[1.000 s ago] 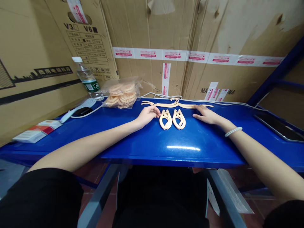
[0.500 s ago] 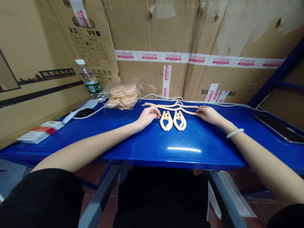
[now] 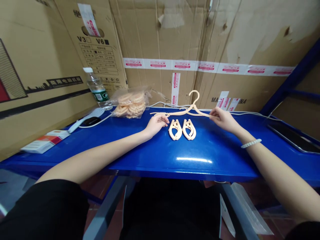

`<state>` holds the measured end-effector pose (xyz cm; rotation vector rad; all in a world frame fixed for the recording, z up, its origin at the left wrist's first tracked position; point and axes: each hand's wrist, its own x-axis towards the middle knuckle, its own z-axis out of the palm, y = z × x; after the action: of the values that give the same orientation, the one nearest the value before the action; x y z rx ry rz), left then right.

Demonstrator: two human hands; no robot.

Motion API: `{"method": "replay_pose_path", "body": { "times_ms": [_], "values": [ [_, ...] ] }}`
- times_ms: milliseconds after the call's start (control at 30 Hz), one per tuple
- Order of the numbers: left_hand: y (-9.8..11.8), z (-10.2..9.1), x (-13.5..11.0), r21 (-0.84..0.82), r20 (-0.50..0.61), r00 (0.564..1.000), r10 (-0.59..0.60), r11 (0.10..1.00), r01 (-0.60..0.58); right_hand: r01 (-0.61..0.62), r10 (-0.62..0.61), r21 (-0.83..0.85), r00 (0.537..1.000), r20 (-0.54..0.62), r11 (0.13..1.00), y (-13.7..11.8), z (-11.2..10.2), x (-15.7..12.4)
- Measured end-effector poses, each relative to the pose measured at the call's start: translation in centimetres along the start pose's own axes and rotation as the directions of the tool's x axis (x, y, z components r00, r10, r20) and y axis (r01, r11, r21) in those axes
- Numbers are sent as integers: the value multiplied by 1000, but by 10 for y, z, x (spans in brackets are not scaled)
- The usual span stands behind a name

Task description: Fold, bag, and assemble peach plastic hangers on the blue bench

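A peach folding hanger (image 3: 196, 109) is unfolded, its hook pointing up against the cardboard. My right hand (image 3: 222, 119) pinches the end of its right arm. Loosely curled, the fingers of my left hand (image 3: 157, 125) are slightly apart beside the hanger's left portion, with nothing visible between them. Behind that hand, peach strips overlap, and I cannot tell whether a second hanger lies there. Nearer to me, two folded hangers, the left one (image 3: 172, 133) and the right one (image 3: 192, 134), lie side by side on the blue table (image 3: 150, 156).
At the back left, a clear bag (image 3: 131, 106) holds several folded hangers beside a water bottle (image 3: 98, 91). A red-and-white box (image 3: 46, 141) and a dark mouse (image 3: 91, 121) lie further left. A phone (image 3: 295, 136) rests at right. Large cardboard (image 3: 162, 40) stands behind, white cables along its base.
The hanger has been tipped up, so its hook now stands upright instead of lying low. My right hand has turned slightly with it. My left hand stays nearly in place.
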<state>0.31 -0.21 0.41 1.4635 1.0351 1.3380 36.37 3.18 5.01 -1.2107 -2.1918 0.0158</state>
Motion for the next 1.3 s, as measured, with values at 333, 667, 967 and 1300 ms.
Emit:
{"method": "replay_pose_path", "body": {
  "times_ms": [333,667,967,1300],
  "values": [
    [-4,-2,5,-174,-148,977,-153,977,127,54,-50,39,995,-90,998,-20,-10,-4],
    [-11,0,3,-33,-36,999,40,999,-42,150,-151,44,988,22,988,-35,5,-7],
    [-3,0,-1,61,-9,998,65,996,-64,285,-279,-130,958,65,950,-34,9,-3],
    [3,2,-2,14,-52,998,47,999,-46,-9,-39,-635,997,-63,772,-64,2,-15]
  ]
}}
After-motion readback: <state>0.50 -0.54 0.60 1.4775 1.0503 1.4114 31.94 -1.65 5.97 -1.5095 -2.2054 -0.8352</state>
